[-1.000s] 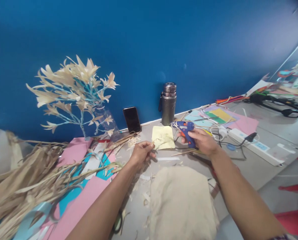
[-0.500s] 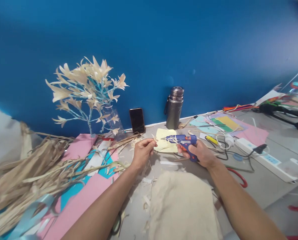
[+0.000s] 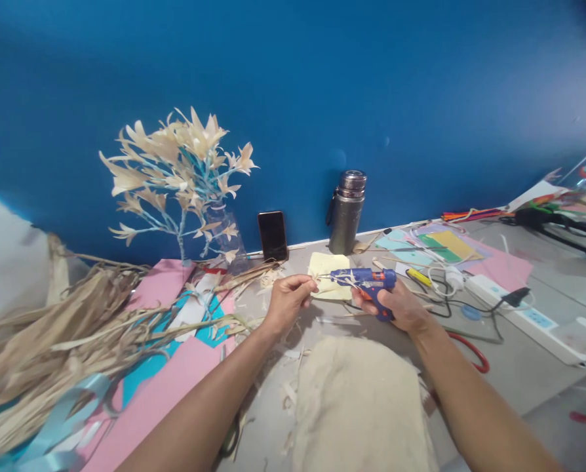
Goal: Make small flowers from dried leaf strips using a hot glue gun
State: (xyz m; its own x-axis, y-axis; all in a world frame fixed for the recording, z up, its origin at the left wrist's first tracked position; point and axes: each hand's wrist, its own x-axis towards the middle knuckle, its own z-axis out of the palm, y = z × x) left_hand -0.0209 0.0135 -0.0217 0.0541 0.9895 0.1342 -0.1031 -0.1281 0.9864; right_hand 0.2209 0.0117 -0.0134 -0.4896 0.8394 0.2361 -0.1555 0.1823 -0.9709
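My right hand (image 3: 396, 307) is wrapped round the handle of a blue glue gun (image 3: 364, 278), its nozzle pointing left. Pale dried scraps cling to the gun's body. My left hand (image 3: 289, 298) is closed in a pinch right at the nozzle tip; a small pale piece shows at the fingertips, too small to name. Beneath the gun lies a light yellow paper square (image 3: 328, 263) on the grey table. Nearer to me is a cream cloth (image 3: 359, 400).
At the left, dried husks (image 3: 32, 328) spread over pink paper (image 3: 175, 387). Husk flowers (image 3: 189, 147) stand before the blue wall. A phone (image 3: 272, 236) and a steel flask (image 3: 347, 213) lean or stand behind. To the right are a power strip (image 3: 524, 318) and cables.
My left fingertips and the glue gun's nozzle have come together, with the left hand shifting right. The whole view has moved slightly.
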